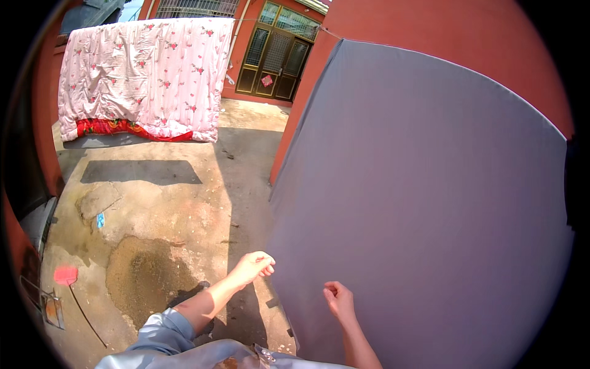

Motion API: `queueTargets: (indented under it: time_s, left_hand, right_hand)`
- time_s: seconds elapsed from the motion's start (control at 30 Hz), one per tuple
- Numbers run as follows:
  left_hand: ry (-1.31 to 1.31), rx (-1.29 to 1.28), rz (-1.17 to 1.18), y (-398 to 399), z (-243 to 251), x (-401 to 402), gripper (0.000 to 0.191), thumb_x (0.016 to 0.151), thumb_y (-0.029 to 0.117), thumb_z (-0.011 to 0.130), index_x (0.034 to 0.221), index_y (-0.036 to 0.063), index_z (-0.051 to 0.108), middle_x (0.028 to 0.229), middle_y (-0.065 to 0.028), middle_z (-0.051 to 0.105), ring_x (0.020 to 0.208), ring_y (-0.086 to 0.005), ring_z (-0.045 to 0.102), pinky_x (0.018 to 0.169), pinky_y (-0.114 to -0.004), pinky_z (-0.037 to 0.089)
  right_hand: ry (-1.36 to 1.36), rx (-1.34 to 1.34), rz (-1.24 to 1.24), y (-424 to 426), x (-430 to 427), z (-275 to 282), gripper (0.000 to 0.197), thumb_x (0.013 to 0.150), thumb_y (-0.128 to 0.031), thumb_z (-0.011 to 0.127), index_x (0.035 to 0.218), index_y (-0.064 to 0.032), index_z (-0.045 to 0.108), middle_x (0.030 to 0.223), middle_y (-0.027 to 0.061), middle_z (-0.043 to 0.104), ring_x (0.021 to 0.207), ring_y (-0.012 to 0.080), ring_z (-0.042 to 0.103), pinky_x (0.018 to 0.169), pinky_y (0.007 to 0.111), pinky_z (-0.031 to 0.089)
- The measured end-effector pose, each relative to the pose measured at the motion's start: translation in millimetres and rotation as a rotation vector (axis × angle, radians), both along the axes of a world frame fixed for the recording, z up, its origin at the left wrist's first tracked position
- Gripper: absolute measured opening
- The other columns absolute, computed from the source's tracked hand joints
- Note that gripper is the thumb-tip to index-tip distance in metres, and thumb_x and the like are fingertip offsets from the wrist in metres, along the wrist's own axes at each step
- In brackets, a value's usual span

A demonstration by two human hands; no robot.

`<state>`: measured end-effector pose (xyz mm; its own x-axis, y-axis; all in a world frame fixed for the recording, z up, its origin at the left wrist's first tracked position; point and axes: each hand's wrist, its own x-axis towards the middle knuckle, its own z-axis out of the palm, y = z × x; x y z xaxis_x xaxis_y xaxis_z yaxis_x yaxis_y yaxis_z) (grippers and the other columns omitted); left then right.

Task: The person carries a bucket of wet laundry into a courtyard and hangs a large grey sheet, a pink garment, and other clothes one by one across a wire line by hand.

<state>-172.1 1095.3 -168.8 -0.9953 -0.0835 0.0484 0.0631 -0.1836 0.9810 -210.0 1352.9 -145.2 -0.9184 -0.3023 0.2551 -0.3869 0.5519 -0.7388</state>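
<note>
A large grey-purple cloth sheet (424, 184) hangs from a line on the right and fills much of the view. At the sheet's left edge is my left hand (259, 267), its fingers curled near the fabric; whether it pinches the edge is not clear. My right hand (339, 297) is in front of the sheet's lower left part, fingers bent, and contact with the cloth cannot be told. Farther off, at the upper left, a pink floral quilt (147, 78) with a red patterned lower edge hangs over a line.
Red walls (295, 115) and a brown metal door (276, 55) with gold trim stand beyond. On the concrete ground lie a red fly swatter (66, 275), a small blue packet (100, 220) and a wet sandy patch (143, 276). A metal-framed object (53, 311) is at the lower left.
</note>
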Motion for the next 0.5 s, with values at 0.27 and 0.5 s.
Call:
queueTargets:
  time_s: [0.27,0.5]
  left_hand:
    - [0.109,0.013,0.208,-126.8,43.7,-114.6,0.018,0.084,0.019,0.048,0.085,0.0023,0.055,0.069,-0.0030,0.056,0.062,-0.0078,0.051,0.058,-0.019,0.041]
    - [0.253,-0.206,0.196,-233.2,112.6,-255.4,0.019,0.083,0.020,0.049,0.085,0.0028,0.056,0.070,-0.0018,0.056,0.063,-0.0073,0.052,0.059,-0.019,0.042]
  right_hand:
    - [0.258,-0.281,0.146,-153.6,-184.1,121.7,0.015,0.076,-0.006,0.054,0.090,0.0009,0.055,0.079,0.0083,0.058,0.070,0.0146,0.056,0.065,0.025,0.045]
    - [0.350,-0.152,0.058,-253.0,-313.7,216.5,0.023,0.077,-0.010,0.053,0.097,0.0004,0.055,0.091,0.0113,0.059,0.081,0.0175,0.057,0.072,0.028,0.045]
